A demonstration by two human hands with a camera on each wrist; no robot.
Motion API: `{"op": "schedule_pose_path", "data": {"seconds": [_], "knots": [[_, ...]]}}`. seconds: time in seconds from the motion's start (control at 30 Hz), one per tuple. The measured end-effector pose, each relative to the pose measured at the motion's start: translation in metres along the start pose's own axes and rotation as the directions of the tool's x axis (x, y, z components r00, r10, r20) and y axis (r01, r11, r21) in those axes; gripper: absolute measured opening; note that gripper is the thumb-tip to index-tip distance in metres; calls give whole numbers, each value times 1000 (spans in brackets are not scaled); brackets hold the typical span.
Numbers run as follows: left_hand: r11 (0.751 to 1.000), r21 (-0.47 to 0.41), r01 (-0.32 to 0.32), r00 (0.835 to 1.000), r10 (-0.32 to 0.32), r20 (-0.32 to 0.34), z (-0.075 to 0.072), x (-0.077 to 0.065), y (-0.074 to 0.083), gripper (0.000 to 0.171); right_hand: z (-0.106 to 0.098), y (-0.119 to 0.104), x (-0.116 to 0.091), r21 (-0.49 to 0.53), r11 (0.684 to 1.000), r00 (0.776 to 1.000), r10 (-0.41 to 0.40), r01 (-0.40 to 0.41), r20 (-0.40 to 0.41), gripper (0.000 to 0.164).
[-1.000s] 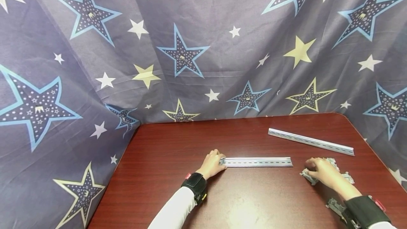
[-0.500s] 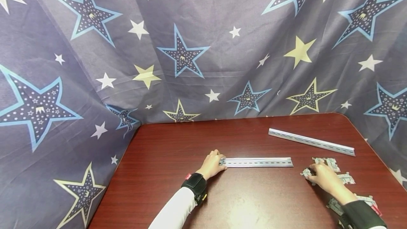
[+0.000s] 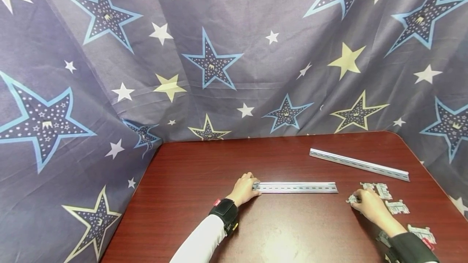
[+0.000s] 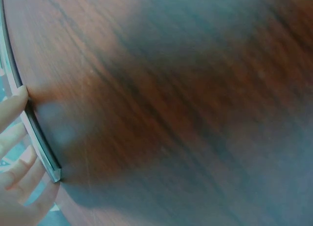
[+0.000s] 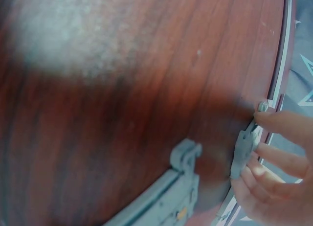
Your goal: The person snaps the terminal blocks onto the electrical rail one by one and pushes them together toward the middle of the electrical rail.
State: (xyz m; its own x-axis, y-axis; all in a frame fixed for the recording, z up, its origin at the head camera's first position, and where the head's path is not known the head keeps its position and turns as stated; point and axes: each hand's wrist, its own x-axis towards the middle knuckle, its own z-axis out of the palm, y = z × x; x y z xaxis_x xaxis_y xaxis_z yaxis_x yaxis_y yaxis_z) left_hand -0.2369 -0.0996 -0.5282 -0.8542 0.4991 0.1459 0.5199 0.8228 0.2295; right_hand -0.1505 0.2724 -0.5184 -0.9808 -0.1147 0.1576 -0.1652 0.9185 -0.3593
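Observation:
My left hand (image 3: 243,190) grips the left end of a silver slotted DIN rail (image 3: 297,188) lying on the table. In the left wrist view, the thumb lies on the rail's near edge and the other fingers are on its far side. My right hand (image 3: 373,207) pinches a grey terminal block (image 3: 352,199) to the right of the rail, apart from it. The right wrist view shows this block (image 5: 243,155) between thumb and fingers, partly covered by them. Whether it touches the table is unclear.
Several more grey terminal blocks (image 3: 397,207) lie around the right hand, one (image 3: 383,237) partly under the wrist. A second DIN rail (image 3: 360,164) lies slanted at the back right of the red-brown table (image 3: 204,161). Starred cloth (image 3: 226,104) hangs behind and beside the table.
The right hand has turned the terminal block in its fingers, and the right forearm has shifted left, uncovering more blocks. The left hand and its rail have stayed put.

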Motion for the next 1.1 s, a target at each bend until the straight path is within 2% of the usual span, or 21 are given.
{"op": "schedule_pose_path", "data": {"seconds": [0.4,0.73,1.1], "knots": [[1000,9,-13,1000,13,0,-2,1,2,35,-2,-3,-1,12,999,999,43,-43,-9,27],[1000,-1,-8,1000,8,-4,-1,2,2,35,-5,-8,-1,11,997,997,72,-72,24,29],[1000,-8,1,1000,-1,4,-3,1,1,35,-14,-17,-1,92,988,990,117,-124,76,15]]}}
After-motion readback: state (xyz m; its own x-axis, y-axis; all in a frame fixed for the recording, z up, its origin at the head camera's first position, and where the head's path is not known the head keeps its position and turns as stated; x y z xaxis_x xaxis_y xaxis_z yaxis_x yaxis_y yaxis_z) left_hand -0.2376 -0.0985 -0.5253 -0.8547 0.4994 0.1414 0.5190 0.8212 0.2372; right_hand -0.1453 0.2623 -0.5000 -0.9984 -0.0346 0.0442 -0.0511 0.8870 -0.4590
